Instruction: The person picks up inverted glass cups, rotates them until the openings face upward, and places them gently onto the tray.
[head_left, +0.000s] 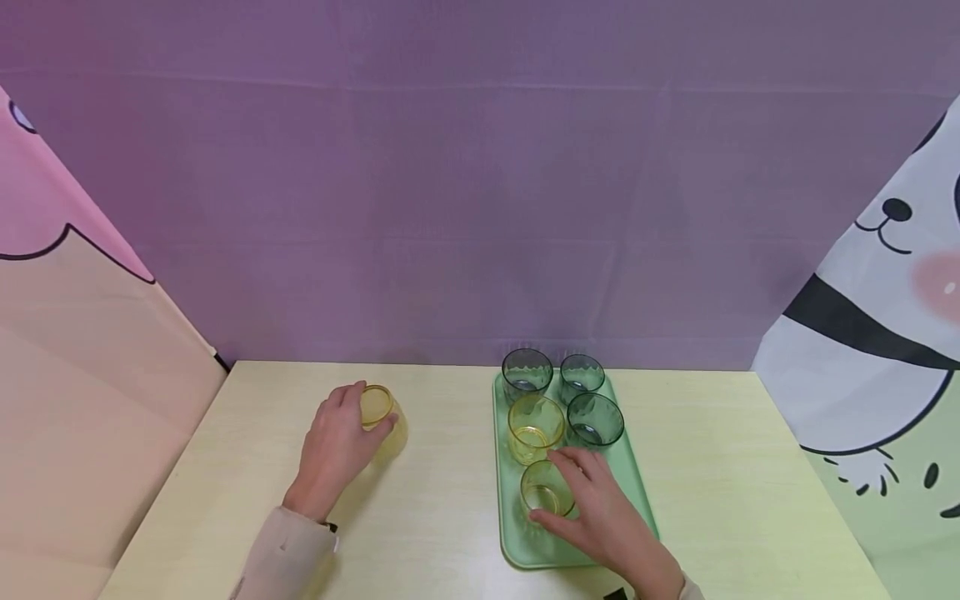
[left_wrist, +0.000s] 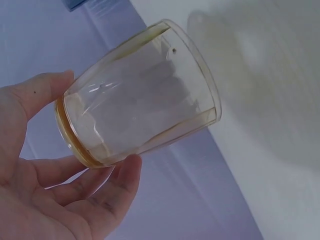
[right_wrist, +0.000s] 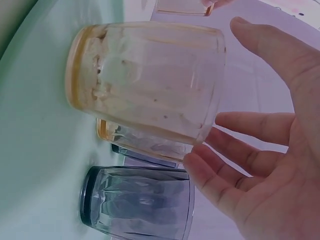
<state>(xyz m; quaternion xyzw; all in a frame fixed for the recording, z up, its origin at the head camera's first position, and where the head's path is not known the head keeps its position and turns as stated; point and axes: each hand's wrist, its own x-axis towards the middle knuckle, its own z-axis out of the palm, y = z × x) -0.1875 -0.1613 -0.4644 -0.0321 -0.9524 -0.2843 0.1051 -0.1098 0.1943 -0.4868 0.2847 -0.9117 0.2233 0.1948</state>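
My left hand (head_left: 339, 446) pinches a yellow glass (left_wrist: 135, 95) by its base, thumb on one side and fingers on the other. That glass is upside down, its mouth facing the table, left of the tray. At the near end of the green tray (head_left: 517, 546) a second yellow glass (right_wrist: 150, 80) stands upright. Around its rim my right hand (head_left: 603, 504) is spread; the thumb is apart from the glass, and the fingertips are at or very near the rim. Behind it on the tray stands another yellow glass (head_left: 536, 429).
Three dark green glasses, one at the back left (head_left: 527, 375), one at the back right (head_left: 582, 379) and one in front of that (head_left: 595, 419), stand upright on the tray. The pale wooden table (head_left: 735, 483) meets a purple cloth backdrop (head_left: 480, 208). Printed cloths hang at both sides.
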